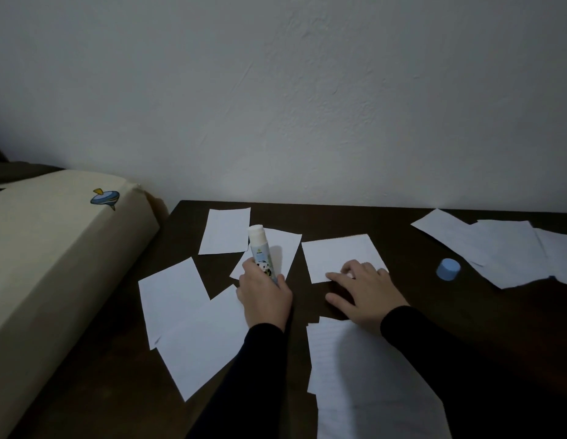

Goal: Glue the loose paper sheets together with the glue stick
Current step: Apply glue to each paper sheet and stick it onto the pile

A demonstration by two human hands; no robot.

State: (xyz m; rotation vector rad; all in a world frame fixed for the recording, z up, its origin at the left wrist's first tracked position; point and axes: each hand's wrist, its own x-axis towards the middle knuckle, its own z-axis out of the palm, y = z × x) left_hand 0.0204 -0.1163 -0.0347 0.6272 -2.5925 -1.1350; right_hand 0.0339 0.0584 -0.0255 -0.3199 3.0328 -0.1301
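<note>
My left hand [264, 297] grips the lower end of an uncapped glue stick [259, 248], held upright with its white tip pointing away from me. My right hand [366, 289] lies flat, fingers spread, on the near edge of a small white sheet [339, 253] at the table's middle. Several other loose white sheets lie around: one at the back [226, 231], one under the glue stick [282, 248], two overlapping at the left [172, 294] [201, 343], a larger one near me [364, 375].
The blue glue cap [448, 269] stands on the dark wooden table [402, 223] to the right. More white sheets [504, 248] are piled at the far right. A cream cushion [54, 248] borders the table's left side. A white wall rises behind.
</note>
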